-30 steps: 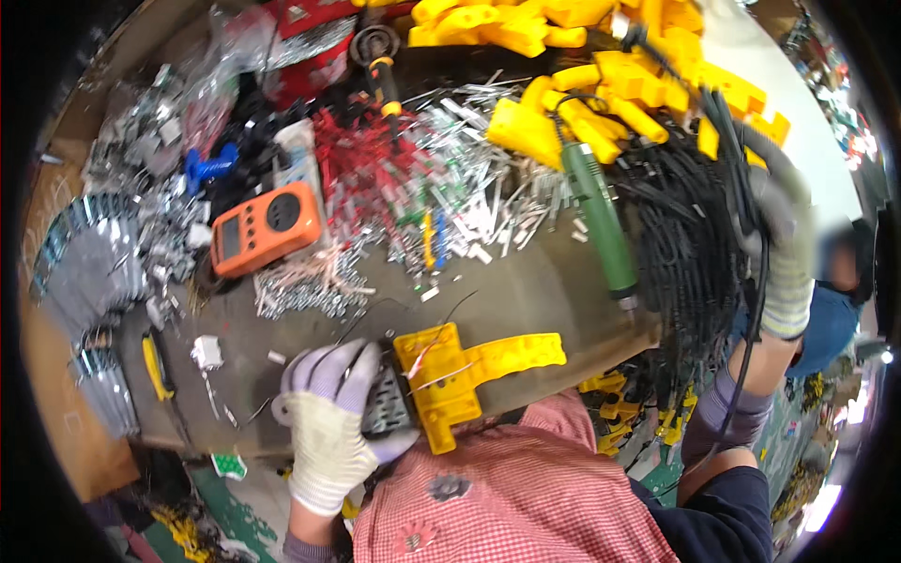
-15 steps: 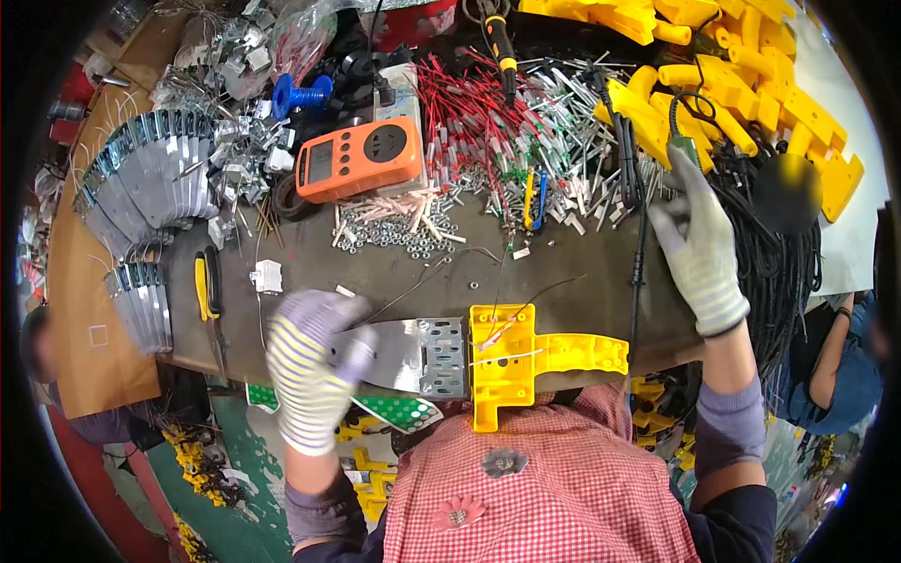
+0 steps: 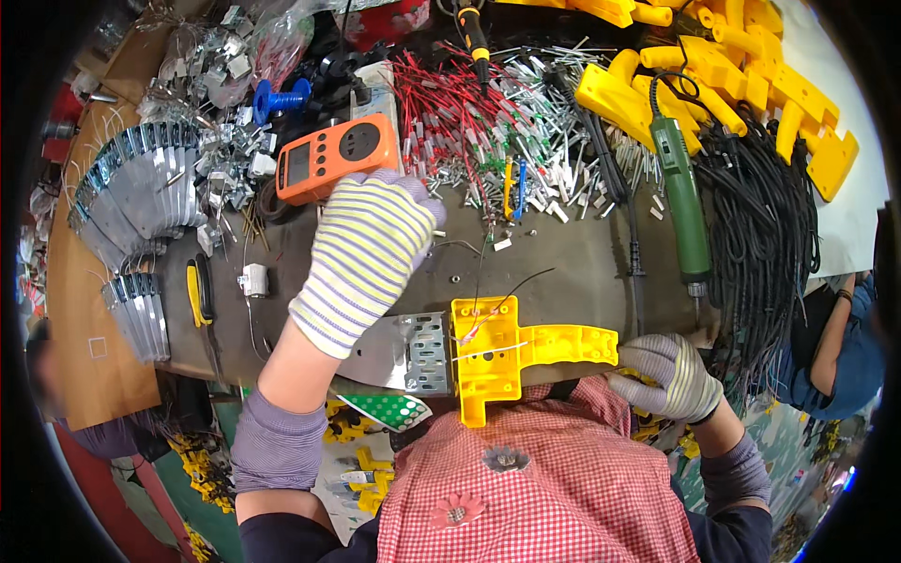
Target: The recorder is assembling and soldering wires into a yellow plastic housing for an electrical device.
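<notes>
My left hand [image 3: 371,253], in a striped glove, reaches over the small parts in front of the orange meter [image 3: 338,158]. Its fingers bend down together, and whatever is between them is hidden. Below it lies a grey metal plate [image 3: 380,352] with a slotted end, against an open yellow plastic housing half [image 3: 488,352] with a handle. Thin wires and a white strip sit in the housing. My right hand [image 3: 671,375], also gloved, is closed beside the handle's tip at the table's front edge; a dark cord [image 3: 635,258] runs down toward it. Its grip is unclear.
A green electric screwdriver [image 3: 680,202] hangs at right beside a bundle of black cables [image 3: 765,216]. Yellow housings [image 3: 741,75] are heaped far right. Red wires [image 3: 432,103] lie at the back. Metal plates [image 3: 136,192] and yellow-black pliers [image 3: 199,291] are at left.
My left hand has gone from the metal plate up and right to the small parts by the meter. My right hand has come down from the green screwdriver to the handle's tip.
</notes>
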Motion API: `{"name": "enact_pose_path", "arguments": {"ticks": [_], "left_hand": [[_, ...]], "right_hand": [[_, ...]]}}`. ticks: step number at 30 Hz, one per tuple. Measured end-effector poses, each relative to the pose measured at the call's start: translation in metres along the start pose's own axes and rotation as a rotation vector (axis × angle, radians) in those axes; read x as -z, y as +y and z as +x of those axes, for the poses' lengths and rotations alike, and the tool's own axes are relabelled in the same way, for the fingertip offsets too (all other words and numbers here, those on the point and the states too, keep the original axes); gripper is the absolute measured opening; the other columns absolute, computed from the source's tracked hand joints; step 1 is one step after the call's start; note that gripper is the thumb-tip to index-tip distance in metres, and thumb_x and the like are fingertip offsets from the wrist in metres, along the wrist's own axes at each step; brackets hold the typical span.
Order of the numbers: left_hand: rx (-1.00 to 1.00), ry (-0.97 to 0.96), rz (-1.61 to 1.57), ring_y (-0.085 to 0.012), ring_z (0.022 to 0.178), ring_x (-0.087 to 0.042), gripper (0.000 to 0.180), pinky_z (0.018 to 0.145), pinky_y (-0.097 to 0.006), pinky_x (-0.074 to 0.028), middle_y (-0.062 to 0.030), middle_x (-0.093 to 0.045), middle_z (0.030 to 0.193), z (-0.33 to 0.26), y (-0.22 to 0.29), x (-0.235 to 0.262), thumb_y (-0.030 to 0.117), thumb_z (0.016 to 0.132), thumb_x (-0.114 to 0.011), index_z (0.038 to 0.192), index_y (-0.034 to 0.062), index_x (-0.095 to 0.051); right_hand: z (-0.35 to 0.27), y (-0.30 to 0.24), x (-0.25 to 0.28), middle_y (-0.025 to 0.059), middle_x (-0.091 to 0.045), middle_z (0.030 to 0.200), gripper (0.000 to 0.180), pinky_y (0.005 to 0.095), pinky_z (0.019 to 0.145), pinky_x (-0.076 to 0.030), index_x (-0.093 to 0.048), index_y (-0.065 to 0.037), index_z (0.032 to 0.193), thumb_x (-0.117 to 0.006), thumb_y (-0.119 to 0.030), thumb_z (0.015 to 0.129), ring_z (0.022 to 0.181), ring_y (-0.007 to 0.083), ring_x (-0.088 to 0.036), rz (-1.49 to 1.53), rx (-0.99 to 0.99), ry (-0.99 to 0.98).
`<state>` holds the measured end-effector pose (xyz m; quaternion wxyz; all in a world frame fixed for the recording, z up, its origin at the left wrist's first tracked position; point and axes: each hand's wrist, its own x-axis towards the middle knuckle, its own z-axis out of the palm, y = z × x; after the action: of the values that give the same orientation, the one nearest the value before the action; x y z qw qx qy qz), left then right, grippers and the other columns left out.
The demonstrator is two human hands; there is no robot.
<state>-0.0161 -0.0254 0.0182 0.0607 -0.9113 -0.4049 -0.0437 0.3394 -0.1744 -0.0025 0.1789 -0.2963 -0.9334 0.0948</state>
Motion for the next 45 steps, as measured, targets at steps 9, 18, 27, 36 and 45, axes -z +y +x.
{"name": "enact_pose_path", "arguments": {"ticks": [9,18,27,36,45], "left_hand": [[-0.055,-0.011,0.159,-0.0272,0.09,-0.061,0.014,0.079,-0.042,-0.047,-0.0064,-0.062,0.086,-0.019,-0.017,0.006,0.016,0.071,-0.074,0.085,0.0118,-0.071],[0.314,0.32,-0.608,-0.0215,0.078,-0.066,0.019,0.073,-0.035,-0.051,-0.0069,-0.067,0.084,-0.053,0.028,0.017,-0.002,0.077,-0.068,0.091,0.0083,-0.061],[0.496,0.569,-1.262,-0.0103,0.073,-0.064,0.018,0.062,-0.024,-0.048,-0.0041,-0.071,0.087,-0.062,0.076,0.018,-0.006,0.075,-0.076,0.087,0.0067,-0.072],[0.478,0.627,-1.073,-0.0138,0.079,-0.067,0.023,0.066,-0.025,-0.051,-0.0052,-0.072,0.09,-0.058,0.093,0.018,0.001,0.07,-0.084,0.088,0.0113,-0.074],[0.497,0.732,-1.107,-0.0144,0.074,-0.068,0.021,0.066,-0.027,-0.052,-0.0055,-0.072,0.088,-0.054,0.101,0.012,0.0,0.071,-0.081,0.087,0.0104,-0.072]], "right_hand": [[0.054,0.008,0.04,0.0015,-0.073,0.089,0.019,0.0358,0.071,-0.053,-0.074,-0.015,0.094,-0.077,-0.028,0.08,0.079,0.0229,-0.068,0.151,-0.032,0.159],[0.122,-0.01,-0.007,0.0142,-0.07,0.092,0.025,0.0412,0.072,-0.055,-0.072,-0.006,0.11,-0.066,-0.024,0.094,0.083,0.0346,-0.069,0.549,-0.367,0.227],[0.126,-0.026,-0.007,0.0145,-0.07,0.087,0.021,0.0413,0.064,-0.054,-0.07,-0.005,0.1,-0.074,-0.021,0.088,0.075,0.0348,-0.068,0.492,-0.467,0.262],[0.136,-0.041,-0.001,0.0115,-0.067,0.071,0.018,0.0358,0.053,-0.05,-0.07,-0.006,0.086,-0.078,-0.022,0.085,0.057,0.0284,-0.065,0.519,-0.597,0.475],[0.135,-0.041,-0.007,0.0103,-0.063,0.064,0.02,0.0369,0.051,-0.048,-0.069,-0.006,0.081,-0.078,-0.024,0.084,0.054,0.0283,-0.064,0.503,-0.561,0.509]]}}
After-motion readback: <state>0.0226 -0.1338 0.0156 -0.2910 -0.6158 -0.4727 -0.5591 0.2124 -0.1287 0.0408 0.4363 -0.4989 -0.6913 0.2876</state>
